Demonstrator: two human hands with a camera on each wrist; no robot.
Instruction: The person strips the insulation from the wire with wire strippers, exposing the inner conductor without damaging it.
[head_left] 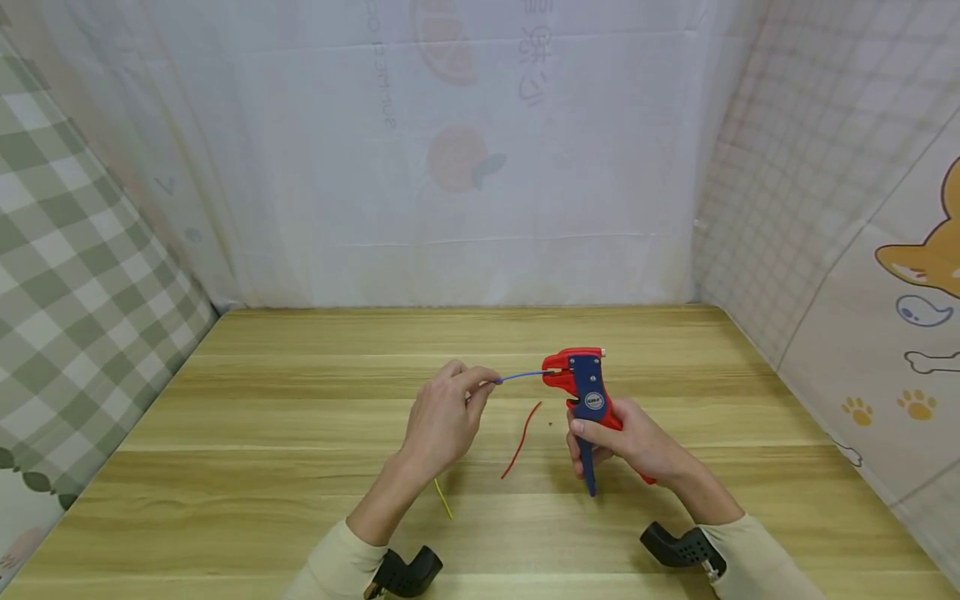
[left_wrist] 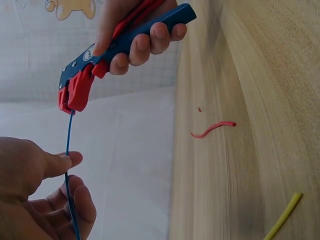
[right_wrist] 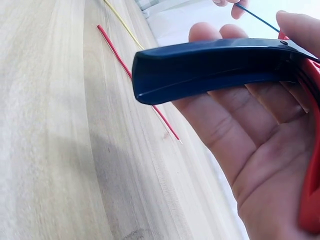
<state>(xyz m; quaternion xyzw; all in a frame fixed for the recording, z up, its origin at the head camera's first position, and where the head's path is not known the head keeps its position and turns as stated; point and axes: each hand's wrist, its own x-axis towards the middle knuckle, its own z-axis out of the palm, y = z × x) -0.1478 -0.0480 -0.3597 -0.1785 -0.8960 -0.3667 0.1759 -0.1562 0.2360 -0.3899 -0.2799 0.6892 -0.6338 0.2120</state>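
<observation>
My left hand [head_left: 446, 417] pinches a thin blue wire [head_left: 521, 375] between thumb and forefinger. The wire's far end lies in the red jaws of a red and navy wire stripper [head_left: 592, 404]; its other end trails past the palm in the left wrist view. Around the stripper's handles my right hand [head_left: 626, 442] is wrapped, thumb on the front and fingers curled round the navy handle [right_wrist: 215, 70]. The tool is held upright above the table with its jaws pointing left. How tightly the jaws bite the wire cannot be told.
On the wooden table [head_left: 300, 500] lies a short red wire [head_left: 522, 442], with bare metal at one end in the right wrist view. A yellow wire [head_left: 444, 498] lies partly behind the left forearm. A tiny red scrap [left_wrist: 199, 109] sits near the red wire. Fabric walls surround the table.
</observation>
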